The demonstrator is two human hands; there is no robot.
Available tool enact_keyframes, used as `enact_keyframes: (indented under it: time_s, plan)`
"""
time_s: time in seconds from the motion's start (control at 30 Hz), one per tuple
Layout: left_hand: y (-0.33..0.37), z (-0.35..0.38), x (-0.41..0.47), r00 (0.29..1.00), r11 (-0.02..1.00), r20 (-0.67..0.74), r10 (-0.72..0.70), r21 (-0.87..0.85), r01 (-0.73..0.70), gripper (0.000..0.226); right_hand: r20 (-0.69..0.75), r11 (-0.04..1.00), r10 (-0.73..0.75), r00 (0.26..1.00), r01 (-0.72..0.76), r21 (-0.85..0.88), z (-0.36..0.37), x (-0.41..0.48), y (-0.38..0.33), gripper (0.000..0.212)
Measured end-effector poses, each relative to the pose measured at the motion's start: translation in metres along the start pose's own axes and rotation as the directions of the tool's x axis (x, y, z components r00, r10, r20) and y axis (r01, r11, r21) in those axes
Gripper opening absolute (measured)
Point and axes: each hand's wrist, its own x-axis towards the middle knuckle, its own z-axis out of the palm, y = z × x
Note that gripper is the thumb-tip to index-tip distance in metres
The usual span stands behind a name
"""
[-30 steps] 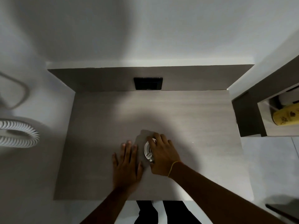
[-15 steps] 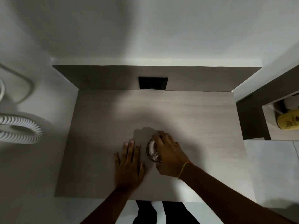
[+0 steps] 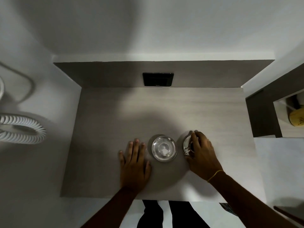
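Curled round a steel bowl (image 3: 187, 145), the right grip (image 3: 202, 151) should lower it level, clear of the other bowl (image 3: 164, 148) at its left, while the left grip (image 3: 134, 160) lies flat, empty.

— Left hand (image 3: 134, 163)?
— Flat on the grey table (image 3: 105, 122), fingers straight, just left of a steel bowl (image 3: 164, 148), with a narrow gap between.
— Inside the bowl?
— A small white patch at the bottom; too small to tell more.
— Right hand (image 3: 201, 153)?
— Curled over a second bowl (image 3: 186, 145), just right of the first, gripping its rim. Yellow thread (image 3: 214, 175) round the wrist.
— Farther off?
— Black wall plate (image 3: 158, 79) behind the table; white coiled hose (image 3: 21, 130) far left.
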Motion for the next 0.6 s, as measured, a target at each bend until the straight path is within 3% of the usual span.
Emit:
enact_keyframes:
  time_s: [0.07,0.17,0.23,0.37,0.47,0.6]
  plan:
    - [0.000,0.001,0.000,1.000,1.000,-0.014,0.005,0.000,-0.005,0.075,-0.040,0.999,-0.043,0.998,0.043,-0.005,-0.001,-0.002,-0.007,0.099]
    - [-0.001,0.001,0.001,1.000,1.000,-0.023,0.002,-0.011,-0.002,0.075,-0.082,0.985,-0.133,0.988,0.141,0.099,0.003,0.000,-0.027,0.071]
    - [-0.001,0.001,0.001,1.000,1.000,-0.005,-0.003,-0.013,0.003,0.077,-0.023,0.983,-0.154,0.988,0.156,0.094,0.008,0.006,-0.046,0.058]
    - [-0.001,-0.003,0.002,1.000,1.000,0.027,-0.010,-0.026,0.011,0.075,0.123,0.994,-0.071,0.990,0.059,0.094,0.016,0.028,-0.069,0.063]
    - [-0.001,-0.010,0.011,1.000,0.999,0.025,-0.003,-0.053,0.004,0.072,0.154,0.985,-0.033,0.987,0.006,0.173,0.014,0.039,-0.069,0.059]
    - [0.021,-0.027,0.041,0.996,0.993,-0.016,0.092,-0.067,-0.093,0.069,-0.025,0.925,0.088,0.996,-0.073,0.374,-0.009,0.031,-0.046,0.051]
